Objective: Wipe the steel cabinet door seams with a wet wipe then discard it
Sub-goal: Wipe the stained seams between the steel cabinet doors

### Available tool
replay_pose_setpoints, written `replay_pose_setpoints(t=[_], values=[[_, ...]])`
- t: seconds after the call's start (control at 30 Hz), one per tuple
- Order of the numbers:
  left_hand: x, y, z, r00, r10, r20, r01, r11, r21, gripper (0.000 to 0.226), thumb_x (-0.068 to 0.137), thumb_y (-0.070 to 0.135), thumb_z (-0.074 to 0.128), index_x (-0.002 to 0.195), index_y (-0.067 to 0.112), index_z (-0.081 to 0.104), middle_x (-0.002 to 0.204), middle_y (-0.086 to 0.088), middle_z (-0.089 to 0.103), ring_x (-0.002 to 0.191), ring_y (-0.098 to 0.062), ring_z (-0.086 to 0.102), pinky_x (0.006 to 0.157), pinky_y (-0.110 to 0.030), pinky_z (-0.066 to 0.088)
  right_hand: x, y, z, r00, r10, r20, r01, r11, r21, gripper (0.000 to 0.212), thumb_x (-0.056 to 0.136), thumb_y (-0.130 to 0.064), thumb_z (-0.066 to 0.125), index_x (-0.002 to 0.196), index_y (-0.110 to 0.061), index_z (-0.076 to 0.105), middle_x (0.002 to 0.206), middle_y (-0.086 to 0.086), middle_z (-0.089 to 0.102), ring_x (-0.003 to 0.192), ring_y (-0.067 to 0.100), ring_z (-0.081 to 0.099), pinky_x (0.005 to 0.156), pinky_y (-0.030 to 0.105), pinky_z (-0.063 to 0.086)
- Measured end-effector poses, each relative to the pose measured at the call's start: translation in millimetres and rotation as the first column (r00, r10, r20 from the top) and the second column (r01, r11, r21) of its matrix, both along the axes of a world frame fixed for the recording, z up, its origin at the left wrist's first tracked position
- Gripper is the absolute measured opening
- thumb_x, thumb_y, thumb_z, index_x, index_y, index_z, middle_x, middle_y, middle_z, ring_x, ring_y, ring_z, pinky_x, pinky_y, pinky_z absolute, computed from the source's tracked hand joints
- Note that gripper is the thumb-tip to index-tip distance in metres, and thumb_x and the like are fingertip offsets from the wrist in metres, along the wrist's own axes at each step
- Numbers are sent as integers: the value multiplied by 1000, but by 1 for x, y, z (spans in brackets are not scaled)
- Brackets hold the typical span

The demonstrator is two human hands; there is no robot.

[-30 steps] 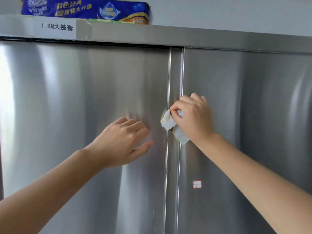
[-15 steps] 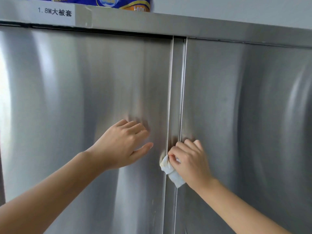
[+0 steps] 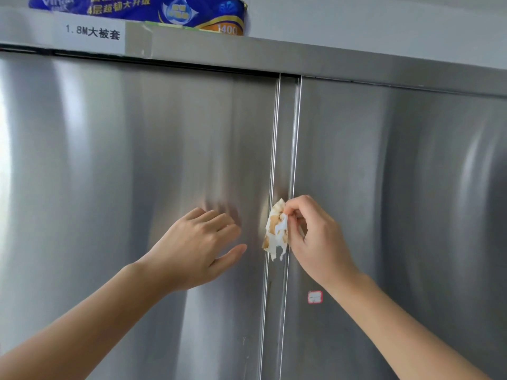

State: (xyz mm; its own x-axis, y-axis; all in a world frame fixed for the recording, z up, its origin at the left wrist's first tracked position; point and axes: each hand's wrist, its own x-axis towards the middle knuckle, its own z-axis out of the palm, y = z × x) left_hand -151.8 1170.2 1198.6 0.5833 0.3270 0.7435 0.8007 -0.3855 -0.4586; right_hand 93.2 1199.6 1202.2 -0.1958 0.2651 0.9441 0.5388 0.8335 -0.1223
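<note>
Two brushed steel cabinet doors meet at a narrow vertical strip (image 3: pixel 284 149) with a seam along each side. My right hand (image 3: pixel 318 239) pinches a crumpled white wet wipe (image 3: pixel 276 231) stained brown, and holds it in front of the strip at mid height with the dirty side turned toward me. My left hand (image 3: pixel 200 242) rests flat on the left door (image 3: pixel 137 174), fingers straight and thumb spread, just left of the seam. The right door (image 3: pixel 397 187) fills the right side.
A blue pack of tissue paper (image 3: pixel 153 9) lies on top of the cabinet above a white label (image 3: pixel 92 32) on the top rail. A small red-edged sticker (image 3: pixel 314 297) sits on the right door below my right hand.
My right hand slid the wipe down the seam, then lifted it off the steel and turned it, so its brown-stained side now shows. My left hand stayed pressed on the left door.
</note>
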Motion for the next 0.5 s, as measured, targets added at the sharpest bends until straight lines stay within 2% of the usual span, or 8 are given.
replay_pose_setpoints(t=[0.1, 0.27, 0.4, 0.5], values=[[1, -2, 5, 1000, 13, 2, -13, 1000, -1, 39, 104, 46, 40, 96, 17, 64, 88, 6, 61, 72, -22, 55, 72, -40, 51, 2, 1, 6, 997, 62, -50, -64, 997, -47, 14, 93, -3, 59, 90, -16, 55, 86, -8, 64, 78, 14, 63, 68, 28, 50], [2, -5, 11, 999, 51, 2, -51, 999, -14, 44, 105, 49, 35, 98, 17, 66, 89, 4, 62, 74, -23, 57, 74, -41, 50, 8, 10, 2, 989, -143, 22, 141, 987, 74, 9, 82, -13, 68, 83, -21, 65, 82, -10, 54, 80, 5, 53, 64, 15, 41], [0, -7, 12, 998, 64, 9, -64, 998, -29, 47, 106, 51, 32, 100, 18, 66, 93, 5, 64, 78, -23, 59, 76, -41, 49, 8, 18, -4, 962, -255, 96, 243, 963, 117, 16, 80, -7, 73, 78, -20, 64, 69, -17, 53, 76, 8, 47, 56, 22, 41], [0, -8, 13, 996, 86, 5, -86, 995, -44, 50, 106, 52, 28, 101, 19, 66, 94, 6, 64, 79, -22, 58, 77, -40, 48, 4, 18, -4, 954, -267, 138, 249, 959, 138, 13, 86, -17, 67, 74, -22, 61, 69, -16, 58, 77, 11, 43, 57, 28, 43]])
